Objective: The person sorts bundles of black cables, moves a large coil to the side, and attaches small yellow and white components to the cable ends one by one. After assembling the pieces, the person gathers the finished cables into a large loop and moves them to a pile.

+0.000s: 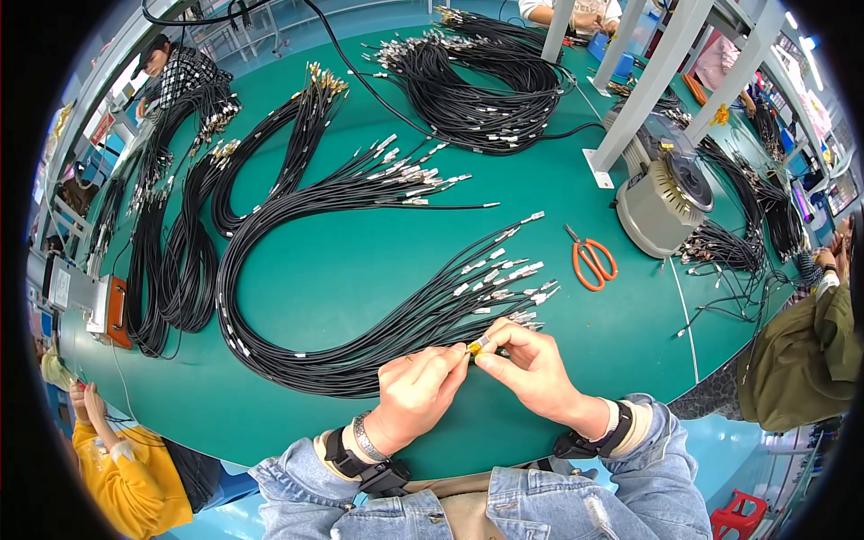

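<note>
Here you are at the green tabletop [621, 360], and the landmark is the pair of orange-handled scissors [581, 243] lying on it. Nearer you than the scissors and to their left, your two hands meet. Your left hand [414, 394] is closed in a fingertip pinch, its tips right up against a small connector end [478, 346] with yellow tape on it. Your right hand [537, 367] grips that same end between thumb and index finger; what the left fingertips hold exactly is hidden.

Left of the scissors sweeps the curved bundle of black cables [232, 297], its white-tipped ends fanned just beyond your fingers, crowding the space ahead. Beyond the scissors and to the left, a big coil of black cables [450, 94] sprawls; far left of them, more looped black cables [184, 279] hang together beside an orange-faced box [117, 310].

Right of the scissors, and a little beyond, squats a round-bodied grey machine [661, 211], a slanting grey post [655, 85] cutting across the view of it. Well right and nearer you than the scissors hangs an olive jacket [801, 360]; far left, near side, sits a co-worker in yellow [135, 486].
</note>
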Available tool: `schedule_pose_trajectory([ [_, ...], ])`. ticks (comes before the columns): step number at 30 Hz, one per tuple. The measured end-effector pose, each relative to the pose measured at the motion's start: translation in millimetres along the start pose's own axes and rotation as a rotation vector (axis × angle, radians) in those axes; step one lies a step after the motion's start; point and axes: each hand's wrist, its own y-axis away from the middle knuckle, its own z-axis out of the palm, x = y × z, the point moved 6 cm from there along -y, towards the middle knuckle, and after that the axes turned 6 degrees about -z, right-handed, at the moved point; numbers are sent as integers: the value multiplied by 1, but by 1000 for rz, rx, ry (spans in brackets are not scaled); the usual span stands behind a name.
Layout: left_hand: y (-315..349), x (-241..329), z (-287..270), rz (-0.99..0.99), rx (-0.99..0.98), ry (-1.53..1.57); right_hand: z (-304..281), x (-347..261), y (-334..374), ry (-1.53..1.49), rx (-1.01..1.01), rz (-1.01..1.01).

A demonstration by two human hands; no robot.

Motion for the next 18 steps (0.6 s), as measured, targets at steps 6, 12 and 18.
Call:
schedule_pose_trajectory([
  [6, 1, 3, -1, 58, 0, -32, 1, -3, 4, 61, 80, -7],
  [12, 2, 4, -2, 86, 12, -59, 0, -13, 5, 270, 130, -149],
  [18, 2, 6, -3, 62, -7, -57, 2, -23, 5, 402, 118, -270],
])
